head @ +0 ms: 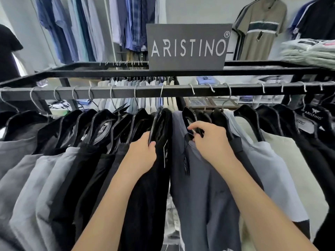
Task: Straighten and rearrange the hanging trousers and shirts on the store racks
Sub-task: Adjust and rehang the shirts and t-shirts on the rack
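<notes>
- Dead centre on the rail hung the black garment on a black plastic hanger, and the left hand had it by the near shoulder, thumb hooked over the hanger's edge, fingers wrapped behind and out of sight.
- Just at its three o'clock, touching it, hung the slate-blue garment, a dark tag dangling at its front edge.
- The right hand was down on that slate-blue piece's hanger top, fingers curled and pinching something small and dark at the neck; whether clip or hanger arm, I could not tell.
- Both forearms came in bare from six o'clock.
- All of it hung from the dark grey square metal rail, running nine to three o'clock, wire hooks looped over it.
- Out toward nine o'clock: a packed run of black and pale grey garments, hangers tilted and bunched.
- Out toward three o'clock: pale blue, cream and black garments, more loosely spaced, one hanger printed ARISTINO.
- At twelve o'clock, up on the rack's black top frame, stood the dark grey ARISTINO sign board.
- At one o'clock beyond it hung an olive striped polo shirt; at two o'clock, a stack of folded grey clothes.
- At eleven o'clock, blue and white shirts on a wall rack.
</notes>
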`<state>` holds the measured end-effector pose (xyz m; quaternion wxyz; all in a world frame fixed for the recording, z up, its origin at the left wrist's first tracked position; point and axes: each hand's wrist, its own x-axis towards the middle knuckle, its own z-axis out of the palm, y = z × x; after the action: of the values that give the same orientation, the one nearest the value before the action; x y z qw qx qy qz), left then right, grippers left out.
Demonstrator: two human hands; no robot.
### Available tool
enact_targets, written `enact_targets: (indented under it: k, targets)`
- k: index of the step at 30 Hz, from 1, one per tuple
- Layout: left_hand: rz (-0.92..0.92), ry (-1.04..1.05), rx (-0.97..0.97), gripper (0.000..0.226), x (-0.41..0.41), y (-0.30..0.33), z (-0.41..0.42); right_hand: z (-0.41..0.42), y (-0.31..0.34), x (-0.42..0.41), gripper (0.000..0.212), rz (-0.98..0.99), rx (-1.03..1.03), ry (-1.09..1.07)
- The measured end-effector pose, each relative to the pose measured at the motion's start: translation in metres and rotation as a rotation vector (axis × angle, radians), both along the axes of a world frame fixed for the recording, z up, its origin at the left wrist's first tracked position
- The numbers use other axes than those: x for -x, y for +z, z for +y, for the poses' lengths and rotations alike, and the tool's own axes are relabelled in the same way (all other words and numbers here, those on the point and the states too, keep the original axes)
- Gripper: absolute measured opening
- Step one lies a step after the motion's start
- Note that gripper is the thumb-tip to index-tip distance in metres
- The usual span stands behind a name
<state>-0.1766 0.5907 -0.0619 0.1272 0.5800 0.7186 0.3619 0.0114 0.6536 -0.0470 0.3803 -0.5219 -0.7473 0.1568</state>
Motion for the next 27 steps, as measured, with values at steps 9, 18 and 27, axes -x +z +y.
enact_targets:
  k: [9, 18, 27]
  targets:
    - [-0.019, 0.081, -0.053, 0.032, -0.017, -0.009, 0.004, -0.009, 0.003, -0.002, 0.031, 0.016, 0.114, 0.128]
    - [-0.003, -0.018, -0.256, 0.062, -0.09, 0.0, 0.006, -0.01, 0.009, -0.023, 0.048, 0.192, 0.261, 0.237]
    - [0.046, 0.025, 0.066, 0.031, -0.062, 0.016, 0.01, 0.022, 0.01, -0.069, 0.06, 0.273, 0.429, 0.2]
